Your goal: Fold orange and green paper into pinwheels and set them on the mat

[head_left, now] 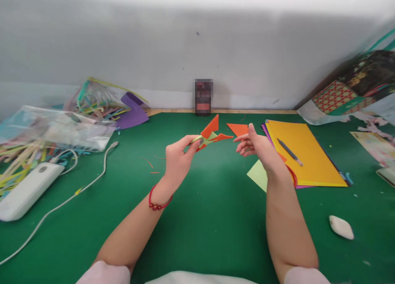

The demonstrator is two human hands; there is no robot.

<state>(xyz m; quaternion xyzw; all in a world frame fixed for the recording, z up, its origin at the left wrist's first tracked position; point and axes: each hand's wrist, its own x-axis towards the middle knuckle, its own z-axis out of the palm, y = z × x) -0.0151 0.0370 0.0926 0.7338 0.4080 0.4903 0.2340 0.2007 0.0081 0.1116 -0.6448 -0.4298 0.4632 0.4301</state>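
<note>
Just above the green table point(197, 218), a folded paper shape point(212, 134) in orange and light green is pinched by the left hand point(177, 160). The right hand point(259, 150) is open beside it, fingers loose, holding nothing. An orange triangle point(237, 129) lies behind. A pencil point(289, 151) rests on yellow paper point(311, 165) to the right.

Bright, even light from overhead, with the wall point(154, 49) white at 12 o'clock and sinking into a soft grey band below. Glare flashes off the plastic bag point(55, 128) at 9 o'clock. The left hand point(177, 158), its orange paper piece point(211, 134) and the right hand point(257, 148) are crisp in the centre, while wide-angle stretch bows the edges and smears the 2 o'clock corner.
</note>
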